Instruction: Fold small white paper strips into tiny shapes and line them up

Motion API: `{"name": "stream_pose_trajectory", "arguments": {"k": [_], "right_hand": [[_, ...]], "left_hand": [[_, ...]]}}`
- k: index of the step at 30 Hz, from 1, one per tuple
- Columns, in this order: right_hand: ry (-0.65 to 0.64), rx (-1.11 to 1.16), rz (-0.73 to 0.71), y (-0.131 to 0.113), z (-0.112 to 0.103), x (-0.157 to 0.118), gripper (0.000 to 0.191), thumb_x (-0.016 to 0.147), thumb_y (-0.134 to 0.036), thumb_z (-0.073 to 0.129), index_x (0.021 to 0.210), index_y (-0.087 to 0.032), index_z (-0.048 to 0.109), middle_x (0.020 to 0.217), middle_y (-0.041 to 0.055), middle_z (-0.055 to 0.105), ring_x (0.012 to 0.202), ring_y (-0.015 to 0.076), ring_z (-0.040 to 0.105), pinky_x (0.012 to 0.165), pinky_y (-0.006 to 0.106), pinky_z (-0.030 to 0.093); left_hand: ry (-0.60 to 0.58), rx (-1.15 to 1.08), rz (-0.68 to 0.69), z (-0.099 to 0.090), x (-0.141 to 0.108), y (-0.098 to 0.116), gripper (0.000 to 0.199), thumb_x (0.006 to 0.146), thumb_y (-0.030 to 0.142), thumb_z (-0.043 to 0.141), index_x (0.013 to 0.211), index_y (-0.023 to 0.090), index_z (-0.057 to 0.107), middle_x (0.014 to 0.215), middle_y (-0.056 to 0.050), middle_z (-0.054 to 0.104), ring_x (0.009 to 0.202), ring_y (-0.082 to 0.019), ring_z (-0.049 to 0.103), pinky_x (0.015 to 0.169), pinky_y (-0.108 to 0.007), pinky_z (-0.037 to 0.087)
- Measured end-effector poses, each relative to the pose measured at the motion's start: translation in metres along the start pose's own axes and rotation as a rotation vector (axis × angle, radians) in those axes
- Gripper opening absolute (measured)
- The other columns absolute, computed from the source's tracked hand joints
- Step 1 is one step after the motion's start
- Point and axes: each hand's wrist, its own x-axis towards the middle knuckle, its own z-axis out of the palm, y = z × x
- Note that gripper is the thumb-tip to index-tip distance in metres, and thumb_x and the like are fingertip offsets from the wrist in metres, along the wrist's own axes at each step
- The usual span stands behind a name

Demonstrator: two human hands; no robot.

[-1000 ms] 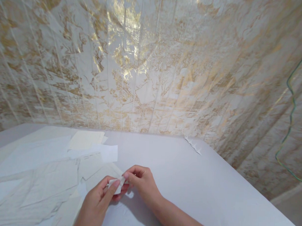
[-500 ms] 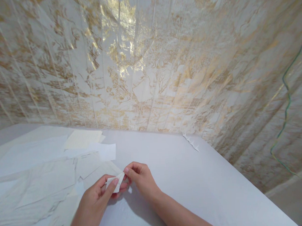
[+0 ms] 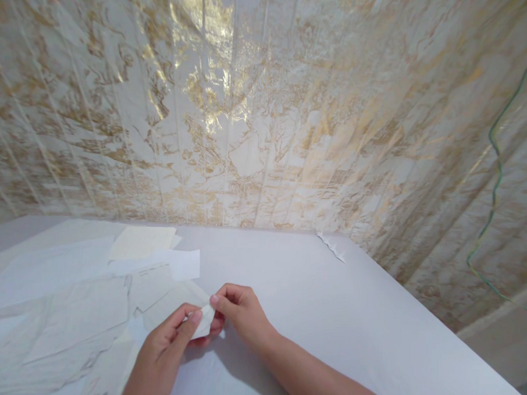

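Observation:
A small piece of folded white paper [image 3: 204,323] is held between both hands, just above the white table [image 3: 311,304]. My left hand [image 3: 167,342] grips its left side, with the thumb on top and the fingers beneath. The thumb and forefinger of my right hand [image 3: 241,310] pinch its upper right corner. Part of the paper is hidden by the fingers.
Overlapping paper sheets [image 3: 84,312] cover the left part of the table, with a cream sheet [image 3: 143,242] at the back. A torn paper strip [image 3: 330,246] lies near the back right. Behind hangs a gold-patterned covering [image 3: 267,116], with a green wire [image 3: 494,190] at right.
My left thumb has shifted slightly up and left on the paper, and more of the paper's face shows. The right hand still pinches the corner. The view has moved slightly.

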Motion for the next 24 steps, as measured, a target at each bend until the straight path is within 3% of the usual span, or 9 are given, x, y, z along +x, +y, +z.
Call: {"name": "stream_pose_trajectory", "arguments": {"k": [5,10,13,19,21,24], "right_hand": [[0.057,-0.087,-0.054,-0.004,0.002,-0.003,0.043,0.071,-0.055,0.073,0.062,-0.017,0.055,0.054,-0.0032,0.050,0.051,0.0093,0.040,0.053,0.025,0.033],[0.058,-0.160,-0.109,-0.007,0.003,-0.006,0.037,0.074,-0.049,0.070,0.062,-0.017,0.056,0.055,-0.0038,0.049,0.054,0.0100,0.038,0.054,0.025,0.031],[0.047,-0.125,-0.064,-0.007,0.001,-0.002,0.043,0.071,-0.056,0.072,0.062,-0.017,0.056,0.055,-0.0035,0.050,0.052,0.0099,0.040,0.053,0.025,0.031],[0.037,-0.062,-0.008,0.003,-0.007,0.006,0.056,0.064,-0.071,0.072,0.059,-0.017,0.055,0.052,-0.0020,0.051,0.048,0.0101,0.042,0.051,0.025,0.033],[0.056,-0.062,-0.023,-0.002,-0.012,0.011,0.057,0.064,-0.071,0.071,0.058,-0.017,0.055,0.052,-0.0016,0.052,0.049,0.0105,0.042,0.052,0.026,0.034],[0.154,-0.062,-0.103,-0.027,-0.019,0.016,0.052,0.074,-0.067,0.066,0.064,-0.017,0.057,0.059,-0.0022,0.053,0.055,0.0104,0.044,0.058,0.026,0.036]], "left_hand": [[0.022,-0.012,-0.044,0.003,-0.003,0.003,0.057,0.073,0.074,0.065,0.086,0.020,0.070,0.086,-0.002,0.078,0.088,-0.026,0.075,0.079,-0.029,0.061],[0.016,0.088,-0.055,0.000,0.006,-0.007,0.055,0.067,0.070,0.074,0.084,0.019,0.066,0.069,-0.001,0.078,0.067,-0.023,0.075,0.061,-0.027,0.060],[-0.045,0.112,-0.027,-0.001,0.007,-0.007,0.051,0.074,0.069,0.068,0.085,0.019,0.067,0.075,-0.003,0.080,0.075,-0.024,0.076,0.069,-0.028,0.060],[-0.136,0.121,-0.008,0.001,0.008,-0.006,0.057,0.084,0.068,0.054,0.108,0.017,0.058,0.095,-0.009,0.080,0.097,-0.026,0.074,0.090,-0.036,0.057],[-0.147,0.269,0.044,-0.001,0.008,-0.004,0.044,0.091,0.062,0.044,0.108,0.022,0.052,0.094,-0.007,0.080,0.094,-0.024,0.075,0.090,-0.037,0.057],[-0.095,0.741,0.229,-0.006,0.000,0.007,0.028,0.099,0.046,0.031,0.098,0.027,0.052,0.079,-0.001,0.077,0.075,-0.022,0.075,0.069,-0.033,0.060]]}}
